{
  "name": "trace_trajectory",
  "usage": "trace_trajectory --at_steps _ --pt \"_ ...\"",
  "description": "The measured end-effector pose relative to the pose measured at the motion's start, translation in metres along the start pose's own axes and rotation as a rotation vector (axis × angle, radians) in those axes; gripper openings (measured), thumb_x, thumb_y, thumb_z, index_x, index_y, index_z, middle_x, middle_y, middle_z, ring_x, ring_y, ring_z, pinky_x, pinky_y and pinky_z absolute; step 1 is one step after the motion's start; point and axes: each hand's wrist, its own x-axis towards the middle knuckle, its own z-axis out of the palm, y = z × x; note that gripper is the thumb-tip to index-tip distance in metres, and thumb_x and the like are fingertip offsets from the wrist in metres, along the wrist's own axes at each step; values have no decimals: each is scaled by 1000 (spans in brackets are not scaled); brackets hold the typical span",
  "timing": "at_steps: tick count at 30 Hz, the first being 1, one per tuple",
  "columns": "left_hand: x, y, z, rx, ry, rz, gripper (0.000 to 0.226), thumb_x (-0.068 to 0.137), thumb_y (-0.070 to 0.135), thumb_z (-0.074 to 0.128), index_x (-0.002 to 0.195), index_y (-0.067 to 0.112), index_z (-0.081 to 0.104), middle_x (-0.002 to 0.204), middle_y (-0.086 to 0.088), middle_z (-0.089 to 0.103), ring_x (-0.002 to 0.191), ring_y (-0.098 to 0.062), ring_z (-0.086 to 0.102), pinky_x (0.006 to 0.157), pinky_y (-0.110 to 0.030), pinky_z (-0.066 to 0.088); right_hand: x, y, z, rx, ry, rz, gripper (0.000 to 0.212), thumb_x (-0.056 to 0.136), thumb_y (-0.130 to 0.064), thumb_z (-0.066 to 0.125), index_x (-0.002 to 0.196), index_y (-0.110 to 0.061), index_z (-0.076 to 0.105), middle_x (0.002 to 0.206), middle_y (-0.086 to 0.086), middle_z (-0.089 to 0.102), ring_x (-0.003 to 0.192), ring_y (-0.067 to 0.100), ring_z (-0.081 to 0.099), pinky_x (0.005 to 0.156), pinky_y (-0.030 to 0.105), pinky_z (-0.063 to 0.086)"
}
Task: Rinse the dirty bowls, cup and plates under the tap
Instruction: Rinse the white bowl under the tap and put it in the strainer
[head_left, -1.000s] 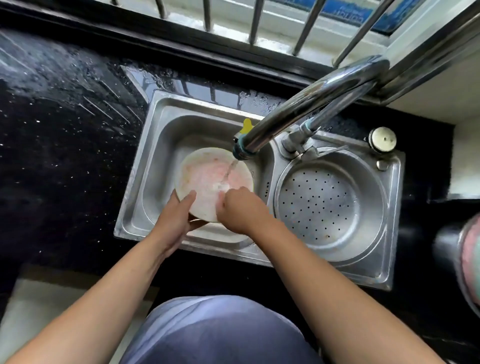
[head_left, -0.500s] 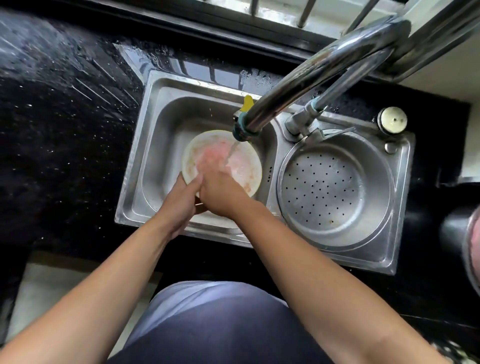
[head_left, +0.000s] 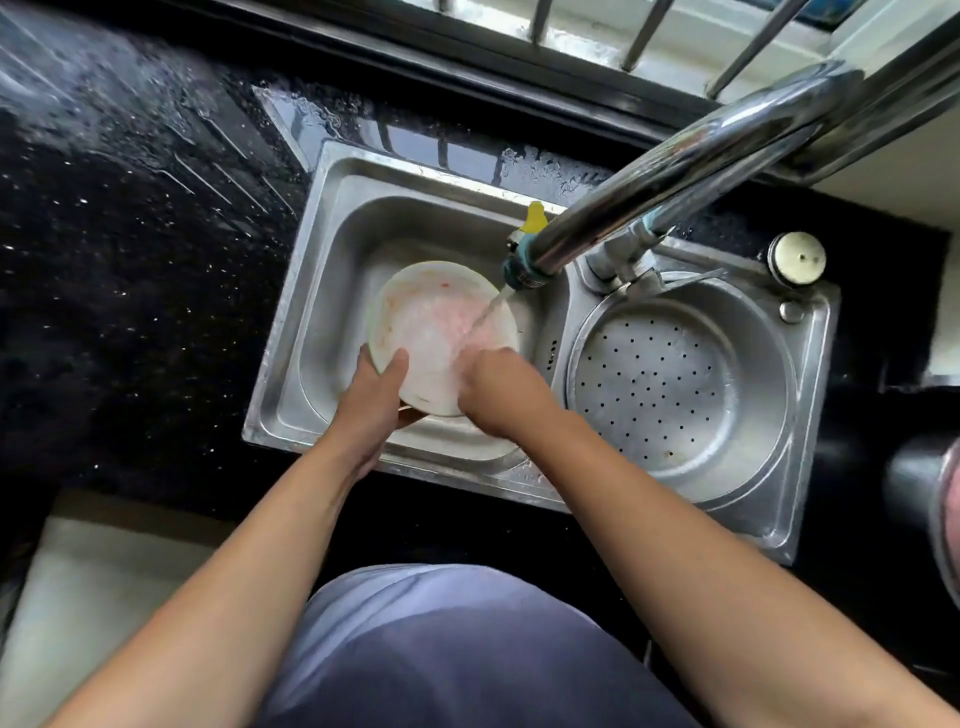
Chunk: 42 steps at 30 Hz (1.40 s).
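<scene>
Plate: a pale round plate (head_left: 441, 332) smeared pinkish-orange, held tilted over the left basin of the sink (head_left: 322, 291), toward its near edge, not resting on the bottom as far as I can tell.
Water: a thin stream from the tap (head_left: 524, 270) lands on the plate's right side.
Left hand: the left hand (head_left: 371, 402) is clamped on the plate's near-left rim, thumb on the face, fingers underneath.
Right hand: the right hand (head_left: 493, 387) is curled up, knuckles toward me, fingers pressed against the plate's wet face at its near-right; whether it grips the rim I cannot tell.
Handling: looks stiff and light; wet and greasy, so likely slippery, and it may chip against the steel if dropped.
Where to hold: the rim, thumb over and fingers under, away from the stream.
Other basin: the round perforated strainer basin (head_left: 670, 395) on the right holds no crockery.
</scene>
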Motion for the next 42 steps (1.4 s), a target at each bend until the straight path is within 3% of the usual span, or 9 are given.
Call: trace_trajectory --at_steps 3,8,13,17,20,23,31,37,42 --pt "-3 -5 13 61 -77 9 33 109 40 49 139 27 47 140 -8 65 116 -26 72 87 -47 65 2 -19 -3 127 10 -77 56 94 -13 48 149 -11 43 147 21 53 125 41 58 94 38 51" --pt "4 1 0 -12 34 1 26 111 35 44 135 27 50 126 -6 74 107 -23 77 78 -39 66 -2 -3 0 118 -74 -90 38 98 -20 46 128 -13 68 132 9 69 124 33 60 94 32 49" --pt "3 -2 19 37 -38 2 41 110 46 44 146 27 49 136 -6 70 105 -20 76 76 -40 66 5 -25 -5 198 -11 -179 58 96 -14 50 153 -14 40 154 18 49 123 38 59 97 41 52" --pt "9 5 5 5 62 -17 47 110 42 44 152 20 42 141 -15 64 113 -29 73 88 -51 65 8 4 -2 66 -89 -112 34 100 -22 47 122 -8 69 131 15 69 118 33 63 95 36 51" --pt "3 0 18 131 0 -11 48 99 51 49 141 27 45 138 -11 63 112 -30 73 84 -48 66 13 1 -4 -23 43 -11 39 94 -12 47 129 -4 59 121 21 67 103 36 65 77 33 48" --pt "4 -3 24 75 -7 -10 42 106 49 45 139 23 49 129 -7 70 99 -21 77 71 -38 66 4 -13 1 182 28 -228 40 100 -13 49 137 -16 63 128 18 70 107 35 66 86 34 51" --pt "7 -1 13 143 -3 -13 42 111 43 41 146 21 46 134 -7 68 108 -24 74 81 -45 65 12 -30 -3 107 -6 -148 42 97 -15 54 138 -5 54 140 21 58 117 38 62 89 34 45" --pt "11 5 2 132 59 33 38 107 45 45 140 27 45 137 -10 64 111 -25 73 77 -41 67 8 1 -12 16 -130 -29 27 98 -13 43 110 -3 65 122 21 66 114 39 60 79 33 41" --pt "5 0 17 152 40 -1 52 102 54 47 145 25 46 138 -8 66 108 -23 75 81 -44 66 4 -24 -6 142 -211 -166 63 101 -11 45 161 -11 24 157 21 44 141 36 46 117 41 33"
